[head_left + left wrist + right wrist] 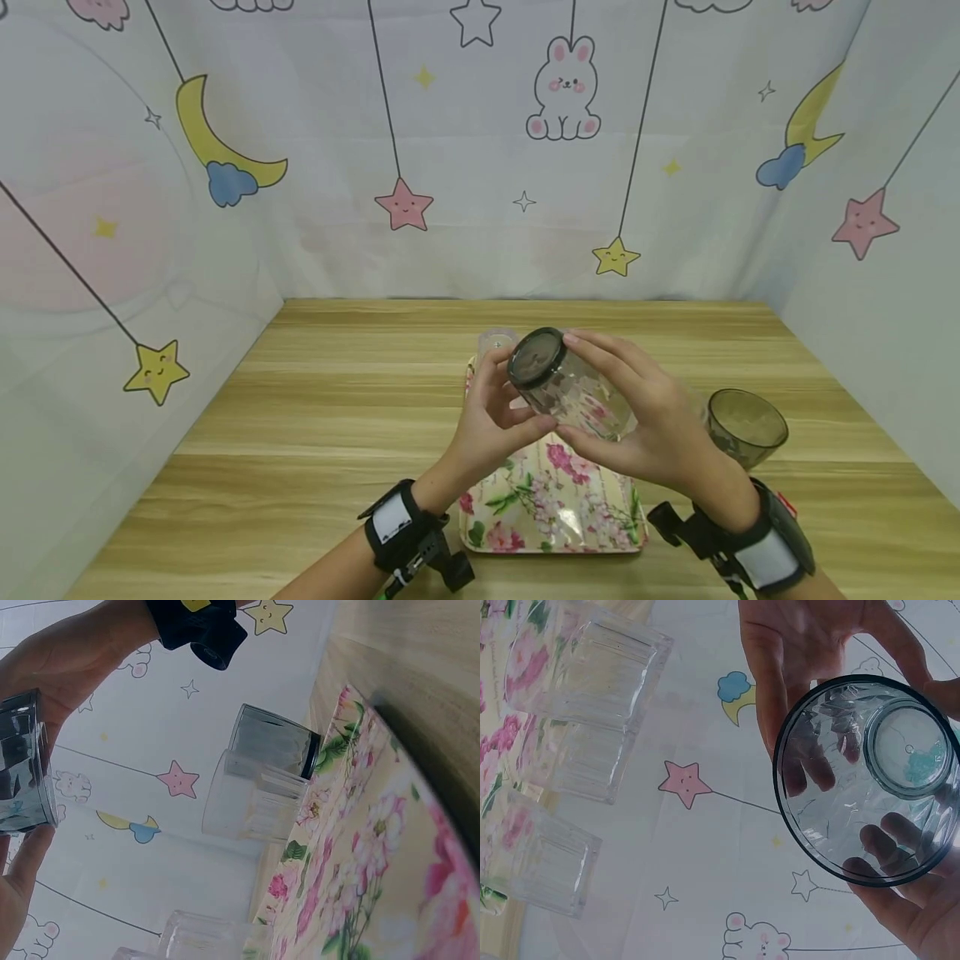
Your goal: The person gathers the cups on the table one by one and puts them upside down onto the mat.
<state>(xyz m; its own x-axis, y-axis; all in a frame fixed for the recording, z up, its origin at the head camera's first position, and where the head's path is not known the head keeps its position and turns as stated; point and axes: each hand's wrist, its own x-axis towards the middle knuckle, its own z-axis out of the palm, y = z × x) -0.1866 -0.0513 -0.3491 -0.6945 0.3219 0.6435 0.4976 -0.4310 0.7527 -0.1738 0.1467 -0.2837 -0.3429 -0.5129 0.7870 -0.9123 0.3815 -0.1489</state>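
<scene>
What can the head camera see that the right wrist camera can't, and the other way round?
Only the head view: the brownish glass at the right and the black wristbands.

Only the right wrist view: a look into the held glass through its mouth, and three clear cups together, mostly hidden in the head view.

Both: left hand and right hand on the held glass, part of the flowery tray.

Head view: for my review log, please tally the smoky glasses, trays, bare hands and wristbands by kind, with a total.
Smoky drinking glasses: 2
Floral serving tray: 1
Bare hands: 2
Wristbands: 2
Total: 7
</scene>
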